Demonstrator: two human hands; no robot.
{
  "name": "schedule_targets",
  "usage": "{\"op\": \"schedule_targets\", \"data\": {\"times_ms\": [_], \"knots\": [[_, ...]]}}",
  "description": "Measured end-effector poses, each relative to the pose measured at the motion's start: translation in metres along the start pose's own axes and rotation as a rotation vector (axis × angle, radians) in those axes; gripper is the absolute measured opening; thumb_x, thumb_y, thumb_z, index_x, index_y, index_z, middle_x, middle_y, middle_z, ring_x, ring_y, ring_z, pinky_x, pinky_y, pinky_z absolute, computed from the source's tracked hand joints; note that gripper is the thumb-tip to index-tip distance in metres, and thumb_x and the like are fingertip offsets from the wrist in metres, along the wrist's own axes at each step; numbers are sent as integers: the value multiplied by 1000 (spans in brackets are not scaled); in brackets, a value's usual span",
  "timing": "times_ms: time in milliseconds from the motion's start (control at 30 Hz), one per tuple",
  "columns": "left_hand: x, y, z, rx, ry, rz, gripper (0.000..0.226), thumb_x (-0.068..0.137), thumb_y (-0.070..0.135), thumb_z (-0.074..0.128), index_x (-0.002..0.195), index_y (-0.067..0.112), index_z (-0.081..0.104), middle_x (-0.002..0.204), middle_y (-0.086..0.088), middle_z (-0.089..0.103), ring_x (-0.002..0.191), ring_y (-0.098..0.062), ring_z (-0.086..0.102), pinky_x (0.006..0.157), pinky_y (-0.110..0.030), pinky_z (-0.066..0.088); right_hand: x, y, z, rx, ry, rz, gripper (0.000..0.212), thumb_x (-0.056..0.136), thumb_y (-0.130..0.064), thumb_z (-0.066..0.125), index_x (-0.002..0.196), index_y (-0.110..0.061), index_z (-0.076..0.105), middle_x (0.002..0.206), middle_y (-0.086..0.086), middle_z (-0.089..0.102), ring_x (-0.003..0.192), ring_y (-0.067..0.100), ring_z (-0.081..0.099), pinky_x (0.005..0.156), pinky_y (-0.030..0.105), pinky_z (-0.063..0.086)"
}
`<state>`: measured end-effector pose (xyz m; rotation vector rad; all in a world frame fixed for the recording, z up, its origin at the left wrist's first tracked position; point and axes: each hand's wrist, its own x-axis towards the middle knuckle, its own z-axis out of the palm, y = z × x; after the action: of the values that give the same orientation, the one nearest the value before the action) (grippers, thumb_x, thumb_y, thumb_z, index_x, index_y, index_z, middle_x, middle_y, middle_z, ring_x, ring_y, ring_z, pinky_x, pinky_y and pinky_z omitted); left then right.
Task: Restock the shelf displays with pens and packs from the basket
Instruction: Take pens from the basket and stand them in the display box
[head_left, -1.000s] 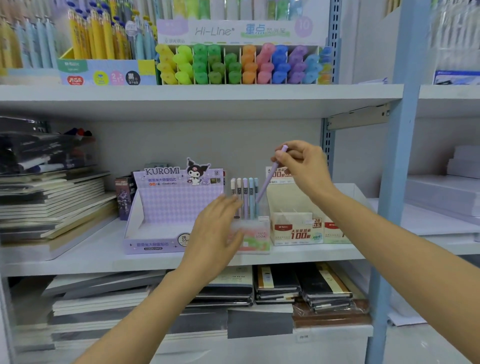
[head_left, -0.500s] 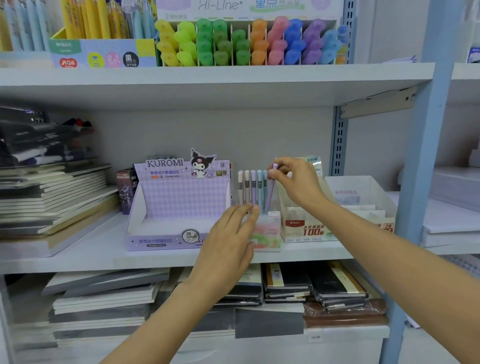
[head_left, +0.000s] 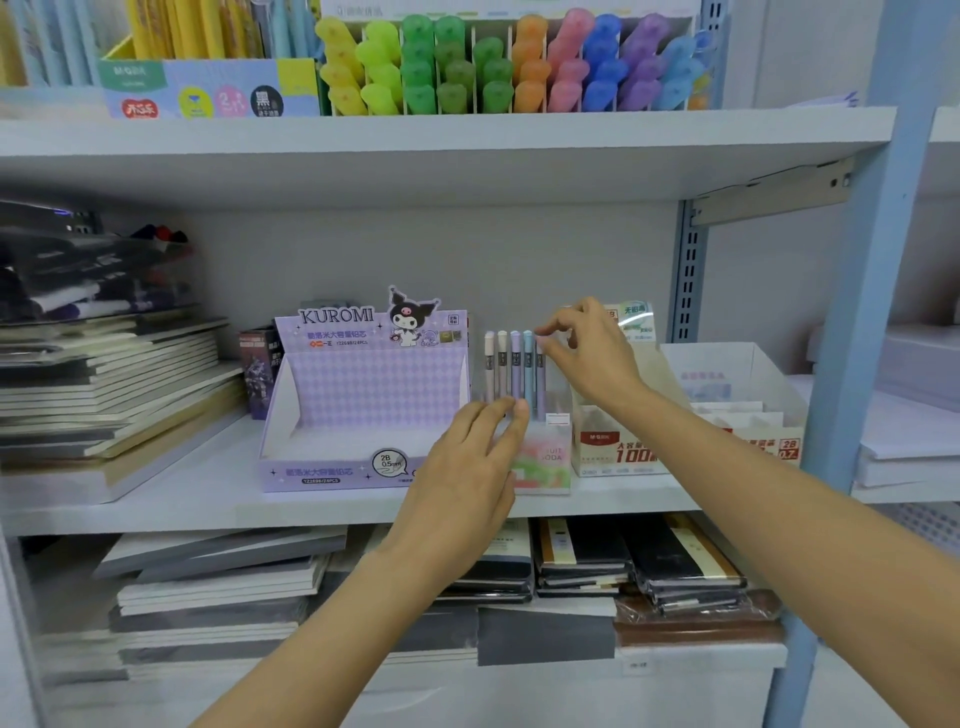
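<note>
A small pen box (head_left: 545, 460) stands on the middle shelf (head_left: 156, 501). Five pens (head_left: 515, 364) stand straight up in it, side by side. The left hand (head_left: 462, 478) reaches in from 7 o'clock, and its straight fingers touch the pen box. The right hand (head_left: 592, 353) reaches in from 4 o'clock. Its fingertips are at the top of the purple pen (head_left: 540, 387) at the row's 3 o'clock end. I cannot tell if they pinch it. A Kuromi box (head_left: 363, 395) sits just beside the pen box at 9 o'clock.
</note>
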<state>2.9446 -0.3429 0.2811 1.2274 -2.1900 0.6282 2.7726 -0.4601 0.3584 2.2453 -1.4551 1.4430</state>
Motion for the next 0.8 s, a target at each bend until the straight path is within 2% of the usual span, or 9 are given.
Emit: {"op": "schedule_targets", "data": {"times_ms": [133,200,267,367,467,533,633,733,800], "knots": [[-4,2,-9,-104,-11,-7,62,100,20,45,155,17,15,162,-2,13,148,-18,8,122,-30,12,-17,-8,-16,83,15,-22,26,97,-29,55,119,-21,64,110,-1,51,85,10,52,82,28,47],[-15,10,-13,-167,83,-36,58,96,13,52,150,12,32,157,-9,27,144,-24,22,118,-35,23,-42,-18,-27,203,97,-76,21,96,-23,56,113,-15,65,101,-3,58,79,9,56,77,24,47],[-34,20,-7,-220,256,-70,42,92,10,54,134,7,52,133,-11,50,122,-25,44,102,-33,37,-79,-27,-31,347,107,-128,15,96,-18,54,99,-8,65,83,-3,62,71,9,60,65,22,48],[-77,40,21,-364,295,-180,20,90,13,54,110,9,58,99,-2,56,91,-14,49,79,-22,38,-150,-29,-20,494,-11,-135,20,96,-15,53,81,-5,61,61,-2,59,54,8,57,53,20,45],[-133,60,68,-468,32,-305,7,89,13,58,94,17,57,80,7,53,71,-5,46,64,-20,35,-228,-12,14,500,-261,-24,28,98,-16,53,71,-11,59,58,-1,57,53,13,57,55,24,45],[-175,71,104,-508,-236,-384,3,88,17,59,88,20,60,76,7,57,68,-11,51,63,-27,40,-279,7,41,434,-481,99,31,98,-19,53,68,-13,59,56,-1,59,54,15,59,55,23,45],[-242,83,156,-536,-661,-504,9,90,24,60,94,19,66,90,1,69,84,-20,63,72,-30,45,-352,39,81,306,-802,245,31,96,-23,56,68,-11,61,60,3,64,60,21,63,60,29,49],[-303,92,193,-528,-836,-638,14,89,21,61,99,17,70,99,1,72,94,-18,64,75,-23,38,-417,67,112,152,-1063,327,25,93,-34,60,72,-21,63,72,2,67,71,22,64,67,34,47],[-333,95,212,-549,-919,-696,18,89,19,61,105,15,68,107,-2,71,101,-21,64,84,-29,45,-454,82,130,73,-1203,364,24,91,-38,61,87,-16,68,86,5,71,82,21,65,74,35,50]]}}
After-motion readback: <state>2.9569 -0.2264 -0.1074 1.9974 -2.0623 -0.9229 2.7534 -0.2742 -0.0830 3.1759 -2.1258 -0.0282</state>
